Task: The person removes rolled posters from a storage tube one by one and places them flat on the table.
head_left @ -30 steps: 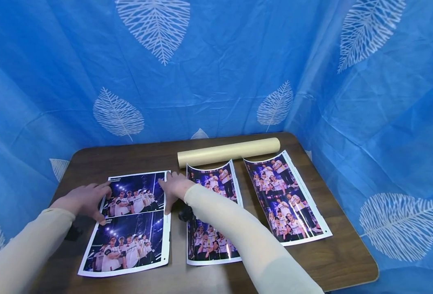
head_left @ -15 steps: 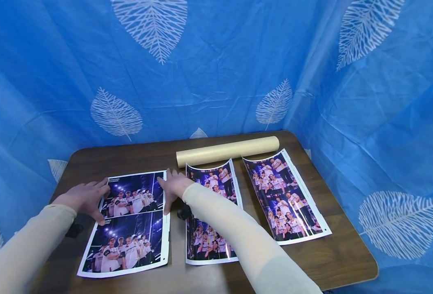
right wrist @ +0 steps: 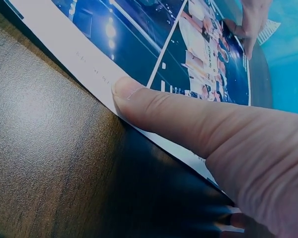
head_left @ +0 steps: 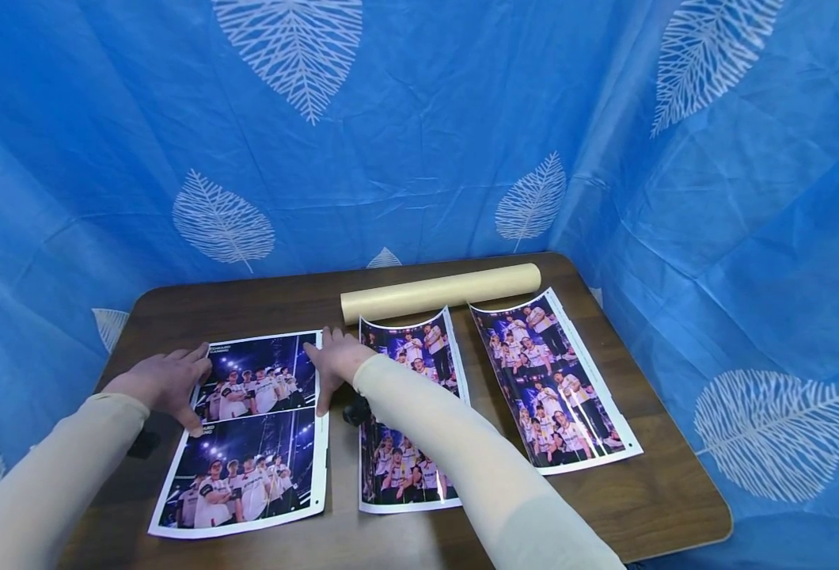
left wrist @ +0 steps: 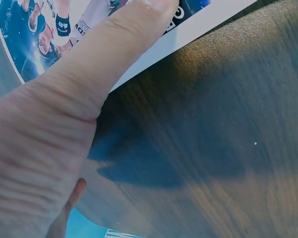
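Observation:
A glossy poster [head_left: 248, 467] with two stacked group photos and a white border lies on the left part of the table, its near edge slightly bowed. My left hand [head_left: 166, 384] rests at its left edge, fingers spread. In the left wrist view the thumb [left wrist: 114, 39] presses on the print just inside the white margin. My right hand [head_left: 335, 362] lies spread along the opposite edge. Its thumb [right wrist: 154, 106] presses on the white margin in the right wrist view, and the sheet's edge shows beneath it. My other right fingers are mostly hidden in that view.
To the right lie a second poster [head_left: 405, 475], partly covered by my right sleeve [head_left: 455, 435], and a third poster [head_left: 544, 380], both with upcurled far ends. Behind them a cream roll [head_left: 441, 293] lies across the brown table [head_left: 263, 301]. Blue leaf-patterned cloth [head_left: 419, 142] hangs around.

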